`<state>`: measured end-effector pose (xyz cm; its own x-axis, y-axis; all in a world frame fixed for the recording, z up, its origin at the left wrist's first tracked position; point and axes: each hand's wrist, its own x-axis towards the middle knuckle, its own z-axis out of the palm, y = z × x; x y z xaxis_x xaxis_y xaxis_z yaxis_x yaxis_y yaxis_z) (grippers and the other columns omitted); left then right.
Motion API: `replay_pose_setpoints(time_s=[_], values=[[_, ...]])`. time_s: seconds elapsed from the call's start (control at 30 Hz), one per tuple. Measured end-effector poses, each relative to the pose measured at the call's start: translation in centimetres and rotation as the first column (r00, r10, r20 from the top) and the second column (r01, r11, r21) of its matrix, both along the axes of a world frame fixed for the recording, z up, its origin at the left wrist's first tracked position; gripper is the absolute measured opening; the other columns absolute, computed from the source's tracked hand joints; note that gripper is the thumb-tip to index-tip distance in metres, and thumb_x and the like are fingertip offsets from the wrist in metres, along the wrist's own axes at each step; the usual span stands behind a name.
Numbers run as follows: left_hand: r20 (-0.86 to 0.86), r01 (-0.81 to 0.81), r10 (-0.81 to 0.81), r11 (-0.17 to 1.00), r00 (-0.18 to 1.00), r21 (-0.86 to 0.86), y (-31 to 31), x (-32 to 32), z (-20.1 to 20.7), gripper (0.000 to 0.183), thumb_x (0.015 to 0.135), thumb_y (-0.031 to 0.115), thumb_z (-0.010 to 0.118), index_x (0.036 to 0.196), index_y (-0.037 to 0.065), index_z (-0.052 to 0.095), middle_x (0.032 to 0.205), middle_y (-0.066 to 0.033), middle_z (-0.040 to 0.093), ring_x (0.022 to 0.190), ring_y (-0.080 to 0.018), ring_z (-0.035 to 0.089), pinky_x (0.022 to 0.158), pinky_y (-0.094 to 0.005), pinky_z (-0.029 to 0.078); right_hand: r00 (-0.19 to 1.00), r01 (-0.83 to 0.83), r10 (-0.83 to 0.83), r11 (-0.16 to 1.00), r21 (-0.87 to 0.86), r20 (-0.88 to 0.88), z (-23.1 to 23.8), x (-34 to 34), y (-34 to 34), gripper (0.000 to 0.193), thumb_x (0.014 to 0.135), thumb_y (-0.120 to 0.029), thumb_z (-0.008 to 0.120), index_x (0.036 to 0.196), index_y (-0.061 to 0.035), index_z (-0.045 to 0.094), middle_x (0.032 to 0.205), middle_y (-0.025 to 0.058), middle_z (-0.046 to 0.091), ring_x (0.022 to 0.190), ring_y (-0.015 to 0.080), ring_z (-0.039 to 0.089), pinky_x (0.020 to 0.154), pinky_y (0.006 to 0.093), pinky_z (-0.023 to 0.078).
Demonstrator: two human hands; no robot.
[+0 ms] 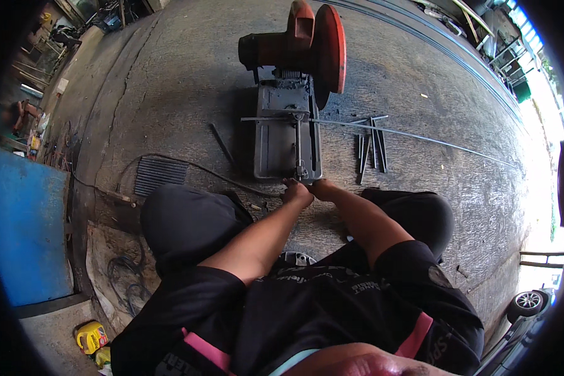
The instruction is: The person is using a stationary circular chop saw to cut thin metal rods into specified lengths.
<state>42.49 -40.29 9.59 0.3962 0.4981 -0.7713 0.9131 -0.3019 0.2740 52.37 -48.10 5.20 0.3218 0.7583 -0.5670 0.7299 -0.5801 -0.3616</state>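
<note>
A cut-off saw (276, 50) with an orange motor housing and blade guard stands on the floor in front of me, its head raised. Across its grey base (268, 150) lies a long thin metal rod (413, 133), held in the vise and reaching far to the right. The vise screw (297, 141) runs toward me to the base's near edge. There my left hand (297, 194) and my right hand (323, 189) come together, both closed at the screw's handle end. The handle itself is mostly hidden by my fingers.
Several short metal pieces (375, 147) lie right of the saw. On the left are a dark bar (221, 143), a row of cut rods (160, 175) and a cable (216, 172). Long rods (445, 47) stretch across the far right. A blue panel (25, 225) stands far left.
</note>
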Motion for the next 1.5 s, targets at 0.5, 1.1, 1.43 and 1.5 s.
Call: replay_pose_setpoints(time_s=[0.5,1.1,1.43,1.5], values=[[0.331,0.412,-0.449,0.893,0.83,0.18,-0.1,-3.5,-3.6,0.054,0.08,0.019,0.048,0.133,0.012,0.039,0.107,-0.0216,0.059,0.1,-0.035,0.057,0.087,-0.0467,0.045,0.992,0.12,-0.124,0.988,0.096,0.038,4.6,-0.2,2.4,0.037,0.085,-0.041,0.051,0.105,-0.0135,0.064,0.099,0.0172,0.064,0.094,0.0336,0.061,0.076,0.0428,0.05],[0.234,0.535,-0.493,0.826,0.838,-0.174,-0.7,-5.2,-1.2,0.075,0.077,0.028,0.06,0.143,0.019,0.024,0.109,-0.0238,0.059,0.1,-0.0337,0.059,0.085,-0.0414,0.047,0.939,-0.331,0.329,0.787,-0.52,-0.099,0.2,2.2,-1.6,0.026,0.081,-0.023,0.052,0.092,-0.0066,0.069,0.092,0.0098,0.068,0.08,0.0224,0.064,0.073,0.0412,0.049],[0.113,0.258,-0.282,0.948,0.953,0.188,-1.6,-6.2,0.8,0.086,0.079,0.026,0.06,0.143,0.012,0.004,0.11,-0.0267,0.056,0.1,-0.0358,0.059,0.083,-0.0463,0.048,0.945,-0.302,0.326,0.883,-0.359,0.009,-3.9,3.0,-1.9,0.028,0.076,-0.021,0.052,0.091,-0.0044,0.069,0.093,0.0151,0.066,0.085,0.0311,0.063,0.075,0.0421,0.048],[0.097,0.178,-0.183,0.982,0.978,0.061,-0.7,-6.1,-0.8,0.081,0.08,0.028,0.062,0.142,0.009,0.014,0.113,-0.025,0.056,0.098,-0.0358,0.059,0.081,-0.0472,0.049,0.932,-0.308,0.36,0.861,-0.404,0.055,-4.4,2.9,-1.6,0.028,0.076,-0.021,0.051,0.09,-0.0045,0.069,0.095,0.0165,0.066,0.089,0.0324,0.062,0.077,0.0432,0.048]])
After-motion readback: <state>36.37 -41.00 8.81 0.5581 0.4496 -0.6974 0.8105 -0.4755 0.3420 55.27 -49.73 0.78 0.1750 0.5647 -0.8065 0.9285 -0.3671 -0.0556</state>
